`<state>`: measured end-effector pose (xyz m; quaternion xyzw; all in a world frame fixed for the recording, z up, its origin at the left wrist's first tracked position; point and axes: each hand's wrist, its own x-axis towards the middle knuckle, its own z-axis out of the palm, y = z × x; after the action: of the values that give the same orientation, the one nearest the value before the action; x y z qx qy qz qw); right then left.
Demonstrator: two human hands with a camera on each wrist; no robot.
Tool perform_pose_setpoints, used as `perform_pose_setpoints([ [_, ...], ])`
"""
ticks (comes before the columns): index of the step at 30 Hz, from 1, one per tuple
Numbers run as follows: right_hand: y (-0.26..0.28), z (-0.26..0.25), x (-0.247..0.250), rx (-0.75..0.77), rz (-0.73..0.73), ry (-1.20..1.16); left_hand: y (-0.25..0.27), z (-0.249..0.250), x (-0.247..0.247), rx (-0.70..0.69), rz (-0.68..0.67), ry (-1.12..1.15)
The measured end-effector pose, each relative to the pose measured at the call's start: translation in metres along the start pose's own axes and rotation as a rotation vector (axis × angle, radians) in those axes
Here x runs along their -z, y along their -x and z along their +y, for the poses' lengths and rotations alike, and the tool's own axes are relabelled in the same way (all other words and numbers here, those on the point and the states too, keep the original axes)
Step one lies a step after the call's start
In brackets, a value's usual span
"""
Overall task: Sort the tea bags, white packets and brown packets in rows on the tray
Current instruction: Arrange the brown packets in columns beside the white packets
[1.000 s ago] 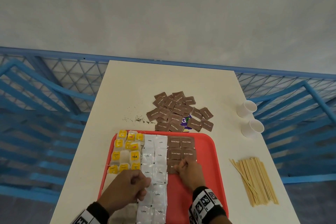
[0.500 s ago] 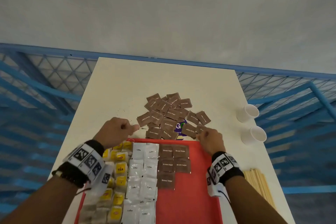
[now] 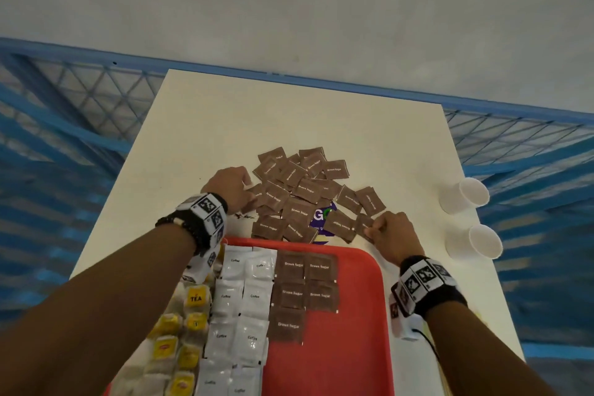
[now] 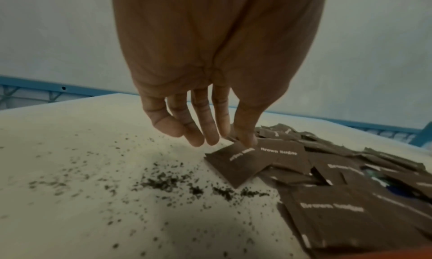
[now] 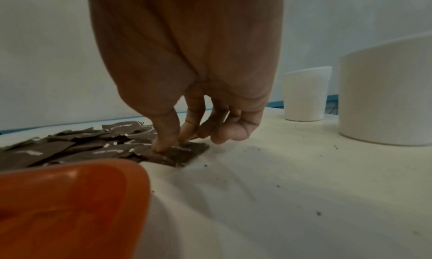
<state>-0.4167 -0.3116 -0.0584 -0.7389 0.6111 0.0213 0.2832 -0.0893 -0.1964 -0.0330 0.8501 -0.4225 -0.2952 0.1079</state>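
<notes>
A red tray (image 3: pixel 353 331) lies near me with yellow tea bags (image 3: pixel 196 299) on the left, white packets (image 3: pixel 241 299) in the middle and brown packets (image 3: pixel 305 283) to their right. Beyond the tray is a loose pile of brown packets (image 3: pixel 302 190) on the table. My left hand (image 3: pixel 246 190) is at the pile's left edge, fingers nearly straight, thumb tip touching the corner of a brown packet (image 4: pixel 238 161). At the pile's near right corner my right hand (image 3: pixel 373 228) pinches the far edge of a brown packet (image 5: pixel 177 156), which still lies flat.
Two white cups (image 3: pixel 466 196) (image 3: pixel 479 241) stand right of the pile, close to my right hand. Spilled tea crumbs (image 4: pixel 163 181) dot the table left of the pile. A purple label (image 3: pixel 321 215) shows under the pile. A blue railing surrounds the table.
Both hands left the tray and reached forward to the brown pile. The left went to its left edge, the right to its near right corner, where it now pinches a packet.
</notes>
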Motion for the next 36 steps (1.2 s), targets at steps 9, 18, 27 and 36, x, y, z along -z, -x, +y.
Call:
perform_pose_setpoints([
  [9,-0.002,-0.010,0.000,-0.002,-0.095,-0.050,-0.009,0.009,-0.010,-0.033,-0.069,-0.218],
  [18,0.002,-0.030,0.024,0.093,-0.108,-0.167,-0.011,0.005,0.030,-0.025,-0.200,-0.046],
  [27,0.005,-0.045,-0.007,0.265,-0.145,-0.083,-0.011,0.047,-0.004,-0.483,-0.217,-0.415],
  [36,0.000,-0.052,-0.010,0.107,-0.174,-0.064,-0.013,0.036,-0.010,-0.433,-0.173,-0.158],
])
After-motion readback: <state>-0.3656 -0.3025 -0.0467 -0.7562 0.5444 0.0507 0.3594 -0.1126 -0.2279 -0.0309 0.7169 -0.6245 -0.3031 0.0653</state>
